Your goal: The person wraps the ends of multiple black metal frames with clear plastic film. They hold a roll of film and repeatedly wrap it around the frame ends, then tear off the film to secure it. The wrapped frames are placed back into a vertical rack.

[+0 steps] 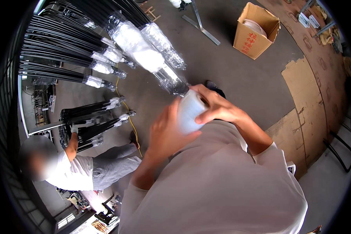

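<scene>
A pale roll of stretch film (188,112) is held in front of my body, its hollow core showing at one end. My left hand (162,128), slightly blurred, curves round the roll's left side. My right hand (216,104) is closed on its other end, with the thumb near the core. Just beyond the roll, the end of a bundle of black metal tubes is wrapped in clear film (142,50); the wrapped tip comes close to my right fingertips. I cannot tell whether film runs from the roll to that tip.
More black tube bundles (58,54) with wrapped ends hang at the left. A co-worker (76,167) in a white shirt stands at lower left, a gloved hand on other bundles. A yellow cable (129,121) crosses the floor. A cardboard box (255,33) and flattened cardboard (304,93) lie right.
</scene>
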### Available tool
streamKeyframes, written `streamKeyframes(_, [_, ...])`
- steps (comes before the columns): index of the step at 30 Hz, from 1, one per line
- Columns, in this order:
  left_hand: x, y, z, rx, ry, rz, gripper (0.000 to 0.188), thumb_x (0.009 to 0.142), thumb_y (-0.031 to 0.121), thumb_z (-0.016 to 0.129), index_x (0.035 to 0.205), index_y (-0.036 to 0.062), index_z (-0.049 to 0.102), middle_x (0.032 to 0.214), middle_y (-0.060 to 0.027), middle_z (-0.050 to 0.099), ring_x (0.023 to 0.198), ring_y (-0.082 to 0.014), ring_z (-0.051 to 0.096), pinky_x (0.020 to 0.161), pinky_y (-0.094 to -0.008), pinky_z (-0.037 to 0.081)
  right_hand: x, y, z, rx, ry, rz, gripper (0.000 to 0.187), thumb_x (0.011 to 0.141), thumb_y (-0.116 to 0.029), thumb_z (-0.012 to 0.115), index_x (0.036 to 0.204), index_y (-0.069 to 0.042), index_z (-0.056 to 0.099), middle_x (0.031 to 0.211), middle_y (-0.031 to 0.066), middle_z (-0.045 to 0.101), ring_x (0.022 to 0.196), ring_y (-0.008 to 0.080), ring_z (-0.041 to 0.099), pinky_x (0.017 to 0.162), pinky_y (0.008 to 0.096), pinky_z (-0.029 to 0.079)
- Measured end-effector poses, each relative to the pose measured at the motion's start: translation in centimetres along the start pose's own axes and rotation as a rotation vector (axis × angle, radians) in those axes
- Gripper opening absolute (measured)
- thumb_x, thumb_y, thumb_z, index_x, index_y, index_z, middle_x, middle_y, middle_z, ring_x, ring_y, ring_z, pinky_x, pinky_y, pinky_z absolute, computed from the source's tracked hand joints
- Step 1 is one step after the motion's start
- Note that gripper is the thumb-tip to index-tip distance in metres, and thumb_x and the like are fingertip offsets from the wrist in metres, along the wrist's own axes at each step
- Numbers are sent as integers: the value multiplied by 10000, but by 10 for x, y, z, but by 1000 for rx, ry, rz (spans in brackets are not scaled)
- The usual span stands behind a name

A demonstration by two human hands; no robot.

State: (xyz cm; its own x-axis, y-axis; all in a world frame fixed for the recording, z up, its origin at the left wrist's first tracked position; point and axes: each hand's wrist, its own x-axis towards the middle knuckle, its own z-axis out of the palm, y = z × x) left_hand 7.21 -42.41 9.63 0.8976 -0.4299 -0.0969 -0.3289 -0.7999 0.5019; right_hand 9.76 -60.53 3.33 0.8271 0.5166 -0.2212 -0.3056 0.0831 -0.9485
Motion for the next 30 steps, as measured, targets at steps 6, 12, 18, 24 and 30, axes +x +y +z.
streamKeyframes(6, [-3,-9,25,-50,77,-70,752,494,211,791,1121,79,397,1008,-146,556,879,-319,578,707,-400,478,-5,12,3,-177,-16,-28,912,552,-237,715,1288,47,258,1103,210,481,1035,303,477,887,332,360])
streamKeyframes(12, [9,-15,25,-30,145,55,769,473,193,796,1124,56,411,998,-132,555,870,-304,582,718,-385,482,-6,39,-2,-108,76,-312,948,607,-391,740,1315,6,252,1170,173,459,1002,271,519,865,333,392])
streamKeyframes(18, [13,-22,8,-142,116,-22,756,488,199,792,1132,60,422,1016,-122,541,881,-296,570,706,-383,476,43,56,-59,365,218,-101,655,872,-554,311,1194,0,446,1011,116,588,933,179,557,843,317,433])
streamKeyframes(24, [31,-15,5,-115,83,33,769,474,190,789,1135,51,422,1019,-126,536,904,-287,564,724,-371,476,177,71,-51,572,-417,-21,672,844,-476,475,1314,-33,289,1260,117,412,1176,188,364,982,350,313])
streamKeyframes(30, [51,-9,28,58,144,52,808,470,206,796,1163,52,411,1048,-137,519,945,-264,546,754,-365,466,197,53,-45,450,-681,61,691,824,-378,551,1329,-32,230,1181,98,457,1025,105,469,748,247,461])
